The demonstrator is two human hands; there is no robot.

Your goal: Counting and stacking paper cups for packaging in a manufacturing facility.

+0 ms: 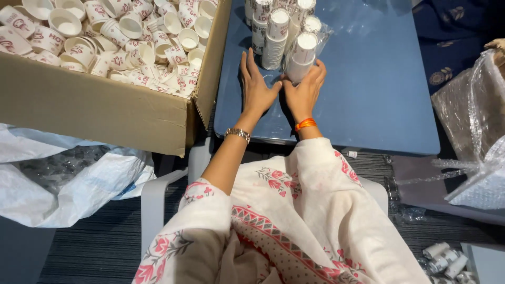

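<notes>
You are pressing your left hand (pixel 256 87), open and flat, beside the stacked paper cups (pixel 281 37) on the blue table (pixel 379 100), while your right hand (pixel 305 89) is cupping one stack, seemingly bagged. Many loose cups (pixel 121 37) are waiting in the cardboard box (pixel 89 108).

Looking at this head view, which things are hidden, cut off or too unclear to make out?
- Stacks of paper cups: tops cut off by the upper edge.
- Cardboard box: its far side runs out of frame.
- Right hand: palm faces away, so contact with the plastic-wrapped stack is unclear.
- Small rolls on the floor: too small to identify.
</notes>
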